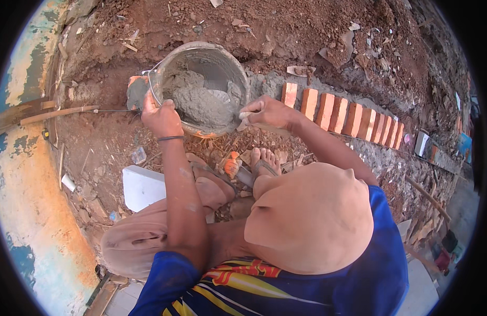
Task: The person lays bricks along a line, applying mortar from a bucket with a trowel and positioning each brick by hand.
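A round bucket [242,73] stands in front of me, partly filled with wet grey mortar [193,102]. Closed at its left rim is my left hand [164,118], with the wire handle running up past the fingers. My right hand [270,112] is closed at the near right rim; a small pale bit shows at its fingertips, but I cannot make out what it grips. Inside the bucket, a shiny wet patch [220,96] lies by the mortar. Left of the bucket sits a mortar-smeared brick [138,92], partly hidden by my left hand.
A row of upright orange bricks [339,114] stretches right on a mortar bed [267,84], beside a taut string. Reddish soil [296,26] rises beyond. A peeling wall [38,210] stands at left, with a wooden strip [59,115]. A white block [143,187] lies near my foot.
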`<state>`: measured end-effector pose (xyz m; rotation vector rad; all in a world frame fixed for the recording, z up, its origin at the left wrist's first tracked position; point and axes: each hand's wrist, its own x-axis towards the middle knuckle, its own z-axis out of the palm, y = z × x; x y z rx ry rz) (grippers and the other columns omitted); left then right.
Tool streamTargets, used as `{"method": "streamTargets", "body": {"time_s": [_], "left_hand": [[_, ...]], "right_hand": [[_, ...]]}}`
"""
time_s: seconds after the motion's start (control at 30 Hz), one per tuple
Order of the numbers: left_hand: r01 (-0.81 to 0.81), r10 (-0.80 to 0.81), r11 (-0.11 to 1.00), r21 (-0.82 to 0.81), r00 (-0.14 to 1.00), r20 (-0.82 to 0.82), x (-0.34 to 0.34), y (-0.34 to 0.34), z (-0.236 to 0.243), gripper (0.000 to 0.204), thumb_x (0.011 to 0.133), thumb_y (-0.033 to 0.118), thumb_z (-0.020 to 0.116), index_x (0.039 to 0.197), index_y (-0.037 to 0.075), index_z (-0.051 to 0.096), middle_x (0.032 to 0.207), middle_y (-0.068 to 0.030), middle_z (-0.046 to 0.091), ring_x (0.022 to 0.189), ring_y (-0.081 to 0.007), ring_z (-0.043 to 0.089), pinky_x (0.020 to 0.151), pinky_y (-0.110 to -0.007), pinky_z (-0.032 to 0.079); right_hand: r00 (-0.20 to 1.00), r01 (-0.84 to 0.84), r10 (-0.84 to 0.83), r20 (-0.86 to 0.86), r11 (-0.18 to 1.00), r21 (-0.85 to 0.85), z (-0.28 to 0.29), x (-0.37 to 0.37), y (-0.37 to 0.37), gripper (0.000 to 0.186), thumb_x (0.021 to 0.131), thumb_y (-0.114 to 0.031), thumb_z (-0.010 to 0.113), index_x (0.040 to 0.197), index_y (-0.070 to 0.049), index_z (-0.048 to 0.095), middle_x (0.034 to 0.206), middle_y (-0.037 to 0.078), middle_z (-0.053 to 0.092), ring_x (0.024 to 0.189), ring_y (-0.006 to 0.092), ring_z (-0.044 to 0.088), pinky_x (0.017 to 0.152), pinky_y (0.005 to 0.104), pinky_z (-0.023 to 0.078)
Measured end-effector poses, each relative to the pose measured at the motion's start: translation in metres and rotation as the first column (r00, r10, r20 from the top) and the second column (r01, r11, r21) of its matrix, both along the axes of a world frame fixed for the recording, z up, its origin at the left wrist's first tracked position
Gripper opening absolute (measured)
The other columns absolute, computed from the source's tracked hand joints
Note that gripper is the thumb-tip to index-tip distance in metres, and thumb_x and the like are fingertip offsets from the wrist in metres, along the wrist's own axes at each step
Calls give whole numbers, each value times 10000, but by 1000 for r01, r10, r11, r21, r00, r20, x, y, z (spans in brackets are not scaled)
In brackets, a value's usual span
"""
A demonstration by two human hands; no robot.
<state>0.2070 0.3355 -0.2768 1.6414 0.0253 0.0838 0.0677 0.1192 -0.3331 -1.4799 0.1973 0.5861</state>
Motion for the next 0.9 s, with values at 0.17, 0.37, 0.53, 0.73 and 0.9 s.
{"method": "streamTargets", "body": {"time_s": [0.17,0.37,0.53,0.73,0.9], "left_hand": [[-119,119,993,3,993,12,17,6,-3,537,680,-180,468,1191,-43,556,1089,-105,624,907,-174,610,784,-277,480],[-266,267,963,49,964,-10,21,10,23,460,691,-183,466,1115,-39,572,989,-89,631,806,-166,602,717,-277,479],[-347,349,934,91,937,-11,35,50,-1,470,686,-181,465,1117,-30,574,981,-101,627,804,-184,606,741,-305,491],[-355,357,932,70,934,-10,34,60,-2,419,695,-163,492,1088,-54,586,991,-106,635,817,-176,609,733,-285,479],[-365,367,930,53,929,-53,28,56,-8,423,687,-163,484,1081,-52,592,995,-105,635,823,-173,601,743,-278,473]], "right_hand": [[990,114,-129,-55,967,-227,35,-44,-40,354,833,-222,625,1140,-51,673,890,60,684,734,116,592,686,294,488],[969,187,-8,245,671,-718,-33,-90,-55,346,778,-113,617,1114,-44,651,974,143,612,870,282,616,755,377,494],[958,287,-111,265,387,-876,-53,-95,-44,329,811,-140,624,1125,-47,593,1005,154,583,960,346,585,793,447,494],[991,133,-64,119,312,-941,-72,-27,-87,316,795,-126,599,1084,-15,540,1021,213,575,910,379,628,752,464,521],[929,-251,335,-156,263,-931,-90,19,-106,298,805,-118,567,1075,7,556,1089,192,576,944,371,623,810,461,508]]}}
